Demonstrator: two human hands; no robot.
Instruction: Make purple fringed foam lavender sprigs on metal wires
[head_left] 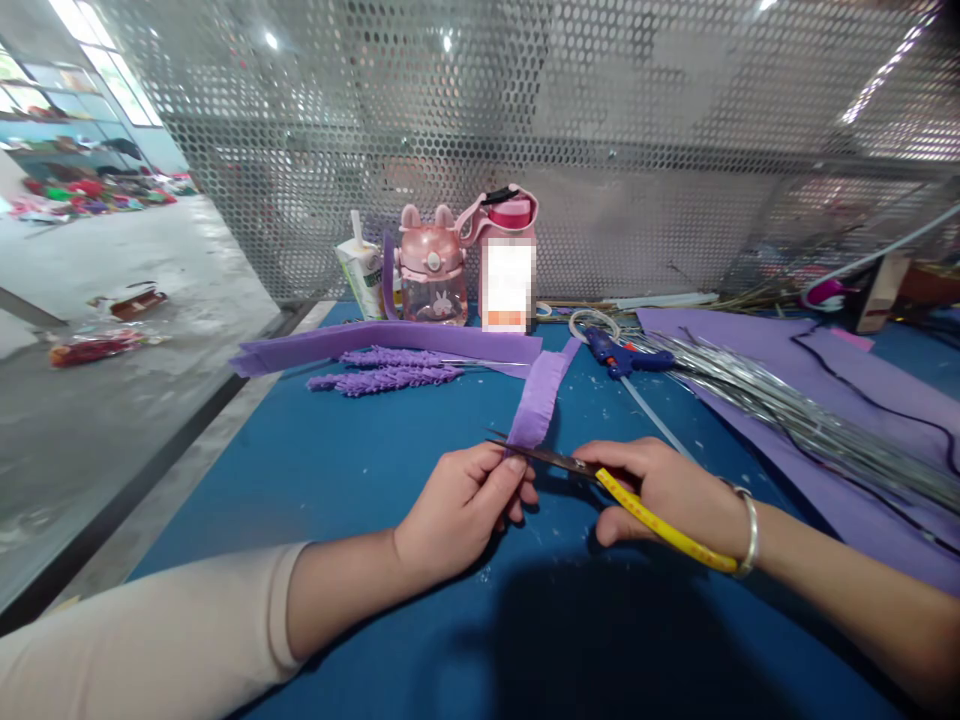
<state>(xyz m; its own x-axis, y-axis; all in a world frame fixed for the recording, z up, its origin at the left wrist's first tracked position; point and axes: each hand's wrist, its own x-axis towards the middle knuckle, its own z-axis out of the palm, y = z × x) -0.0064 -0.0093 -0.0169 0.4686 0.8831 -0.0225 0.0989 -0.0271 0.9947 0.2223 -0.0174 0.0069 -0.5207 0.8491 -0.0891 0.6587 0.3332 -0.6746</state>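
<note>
Snipping, seemingly, we pinch the purple strip point(540, 398) in our left hand point(463, 510) between the surface point(360, 450)'s far and near edges, our right hand point(675, 490) gripping scissors point(556, 460); another cut would need steadiness.

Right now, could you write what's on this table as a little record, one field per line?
Left hand: pinches the near end of a purple strip
Right hand: holds scissors with yellow handles
Blades: across the strip, close to the left fingertips
Beyond the hands: purple flower spikes, blue glue gun
Right side: silvery wires over a purple sheet
Back: white carton, rabbit-eared bottle
Tabletop: blue
</note>
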